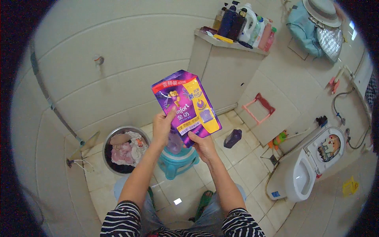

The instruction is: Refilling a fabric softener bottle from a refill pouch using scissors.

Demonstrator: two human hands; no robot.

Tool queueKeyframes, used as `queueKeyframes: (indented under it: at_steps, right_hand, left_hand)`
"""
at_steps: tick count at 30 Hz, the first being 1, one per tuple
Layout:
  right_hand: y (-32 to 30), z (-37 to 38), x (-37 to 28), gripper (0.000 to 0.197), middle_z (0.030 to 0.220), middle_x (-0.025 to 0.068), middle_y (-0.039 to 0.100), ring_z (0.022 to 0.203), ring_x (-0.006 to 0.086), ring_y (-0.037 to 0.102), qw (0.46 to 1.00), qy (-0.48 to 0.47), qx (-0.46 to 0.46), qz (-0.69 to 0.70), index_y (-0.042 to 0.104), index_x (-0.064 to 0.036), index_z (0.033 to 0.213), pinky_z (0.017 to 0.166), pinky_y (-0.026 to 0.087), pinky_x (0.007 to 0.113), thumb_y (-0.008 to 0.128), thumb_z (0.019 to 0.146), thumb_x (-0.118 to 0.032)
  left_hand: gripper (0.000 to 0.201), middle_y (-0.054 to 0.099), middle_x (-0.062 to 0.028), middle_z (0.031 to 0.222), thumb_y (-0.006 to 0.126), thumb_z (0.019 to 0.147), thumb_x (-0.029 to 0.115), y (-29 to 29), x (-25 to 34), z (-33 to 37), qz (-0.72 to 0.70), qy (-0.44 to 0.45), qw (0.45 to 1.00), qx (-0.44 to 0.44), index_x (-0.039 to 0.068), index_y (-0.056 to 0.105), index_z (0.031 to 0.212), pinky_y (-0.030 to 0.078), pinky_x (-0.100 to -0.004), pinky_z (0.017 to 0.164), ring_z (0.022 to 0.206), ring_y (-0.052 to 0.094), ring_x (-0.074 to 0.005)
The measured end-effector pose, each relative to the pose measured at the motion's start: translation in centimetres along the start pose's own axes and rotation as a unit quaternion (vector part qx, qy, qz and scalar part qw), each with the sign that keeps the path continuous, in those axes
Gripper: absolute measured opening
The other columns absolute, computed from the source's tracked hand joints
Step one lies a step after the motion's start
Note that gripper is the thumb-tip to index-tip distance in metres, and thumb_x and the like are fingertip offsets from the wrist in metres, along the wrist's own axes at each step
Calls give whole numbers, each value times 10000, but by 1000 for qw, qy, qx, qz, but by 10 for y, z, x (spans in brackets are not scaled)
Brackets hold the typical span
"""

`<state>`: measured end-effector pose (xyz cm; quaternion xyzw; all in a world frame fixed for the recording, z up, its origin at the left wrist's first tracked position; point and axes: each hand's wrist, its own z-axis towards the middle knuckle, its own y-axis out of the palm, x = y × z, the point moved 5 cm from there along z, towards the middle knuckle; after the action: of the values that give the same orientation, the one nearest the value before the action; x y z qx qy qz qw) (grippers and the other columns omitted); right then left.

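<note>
In front of me I hold up a purple pouch with a red strip, a yellow panel and a small bear picture, tilted to the left. My left hand grips its lower left side, thumb on the front. At the lower right, my right hand is closed on the bottom edge, its thumb also on the front. Below the pouch stands a turquoise plastic stool. A see-through purplish object rests on it, partly hidden by the pouch and my hands, so its kind is unclear.
A metal basin of clothes sits on the floor to the left. A dark purple bottle is on the tiles to the right. Beyond are a pink rack, a white toilet, and a ledge crowded with several bottles.
</note>
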<state>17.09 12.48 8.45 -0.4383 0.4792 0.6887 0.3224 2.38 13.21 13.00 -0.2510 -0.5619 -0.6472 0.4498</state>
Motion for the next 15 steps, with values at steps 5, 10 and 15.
queueKeyframes:
  at_steps: [5, 10, 15]
  right_hand:
    - [-42, 7, -4, 333, 995, 51, 575, 813, 131, 572, 987, -86, 129, -42, 462, -48, 1142, 713, 484, 299, 560, 870, -215]
    - [-5, -22, -57, 568, 1275, 192, 369, 1100, 299, 443, 726, -397, 216, -519, 406, -30, 1277, 825, 424, 331, 548, 728, -2]
    - [-12, -23, -66, 489, 1209, 165, 475, 1169, 343, 390, 645, -438, 162, -605, 583, -73, 1099, 968, 337, 383, 497, 641, 76]
  left_hand:
    - [193, 636, -30, 805, 572, 862, 178, -13, -8, 11, 12, 63, 997, 47, -7, 621, 883, 454, -215, 597, 668, 570, -66]
    - [185, 634, -46, 814, 566, 864, 156, -18, 0, 8, -26, 64, 994, 80, -22, 615, 875, 453, -213, 599, 674, 576, -78]
    - [207, 633, -60, 826, 566, 865, 165, 14, 8, -8, 27, 21, 999, -15, -36, 608, 893, 468, -219, 618, 677, 581, -84]
